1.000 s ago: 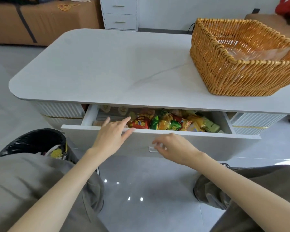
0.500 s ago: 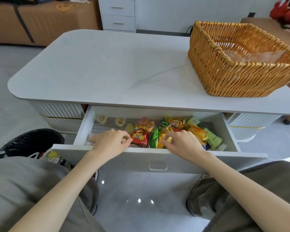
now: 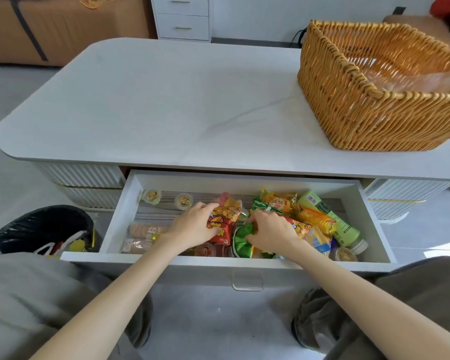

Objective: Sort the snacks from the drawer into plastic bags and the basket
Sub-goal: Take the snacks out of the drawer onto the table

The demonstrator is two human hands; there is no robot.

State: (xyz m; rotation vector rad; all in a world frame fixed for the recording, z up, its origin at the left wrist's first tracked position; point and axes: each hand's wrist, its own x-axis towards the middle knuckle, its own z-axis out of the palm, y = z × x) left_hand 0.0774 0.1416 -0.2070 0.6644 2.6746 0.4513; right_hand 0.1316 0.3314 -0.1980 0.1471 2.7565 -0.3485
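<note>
You are at the very start of the sorting, as far as can be judged: the drawer (image 3: 120, 211) stands pulled open and is crowded with snacks (image 3: 317, 219), and none of them lies in the basket (image 3: 361, 115), which sits on the table top (image 3: 166, 100) above the drawer, toward its right end. The only thing visible inside the basket is a clear plastic bag (image 3: 411, 79), seemingly with nothing in it. Both your hands are down in the middle of the drawer, close together but not touching. Your left hand (image 3: 192, 224) has fingers and thumb curled round a red snack packet (image 3: 220, 222). Your right hand (image 3: 270, 229), just to the right of it, grips a green packet (image 3: 242, 240) that lies against the red one. Neither packet looks lifted clear of the pile. Waiting in the drawer are two jelly cups (image 3: 151, 196) at its back left, biscuit packs (image 3: 143, 229) at its front left, yellow and orange packets (image 3: 278, 202) right of centre, and a green bottle (image 3: 330, 216) at its right end. Every item is yet to be bagged or put in the basket.
</note>
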